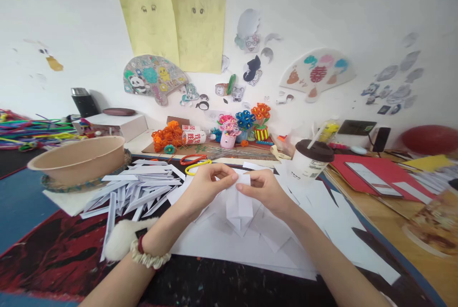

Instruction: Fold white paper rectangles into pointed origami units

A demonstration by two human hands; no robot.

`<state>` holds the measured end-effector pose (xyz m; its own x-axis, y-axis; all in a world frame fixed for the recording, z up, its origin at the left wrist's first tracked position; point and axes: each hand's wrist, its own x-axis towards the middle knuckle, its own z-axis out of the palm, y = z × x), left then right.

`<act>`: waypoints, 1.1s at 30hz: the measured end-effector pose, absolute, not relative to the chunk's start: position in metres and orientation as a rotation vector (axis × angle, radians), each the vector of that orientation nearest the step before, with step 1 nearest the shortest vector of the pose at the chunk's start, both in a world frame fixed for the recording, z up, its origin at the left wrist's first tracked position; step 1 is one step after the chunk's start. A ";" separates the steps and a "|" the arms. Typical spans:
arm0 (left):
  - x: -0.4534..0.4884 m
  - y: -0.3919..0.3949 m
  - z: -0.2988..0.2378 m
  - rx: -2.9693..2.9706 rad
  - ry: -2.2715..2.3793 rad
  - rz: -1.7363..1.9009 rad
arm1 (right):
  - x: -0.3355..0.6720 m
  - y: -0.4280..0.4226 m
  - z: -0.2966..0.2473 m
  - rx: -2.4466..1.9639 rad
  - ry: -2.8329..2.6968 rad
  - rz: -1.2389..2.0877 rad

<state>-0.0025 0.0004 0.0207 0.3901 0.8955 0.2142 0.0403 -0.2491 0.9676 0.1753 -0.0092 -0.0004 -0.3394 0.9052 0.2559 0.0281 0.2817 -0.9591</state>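
Both my hands meet at the middle of the table over a folded piece of white paper. My left hand pinches the paper's upper left edge, fingers curled. My right hand grips the upper right edge the same way. The paper hangs down between them, pointed at the bottom, above loose white sheets. A fluffy white scrunchie and a cream one sit on my left wrist.
A pile of folded white paper strips lies left of my hands. A tan bowl stands far left, a lidded cup with a straw to the right. Scissors, paper flowers, red folders sit behind.
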 end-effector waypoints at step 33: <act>0.004 -0.005 0.024 1.487 0.901 1.071 | 0.174 -0.010 -0.002 -0.945 -1.604 1.199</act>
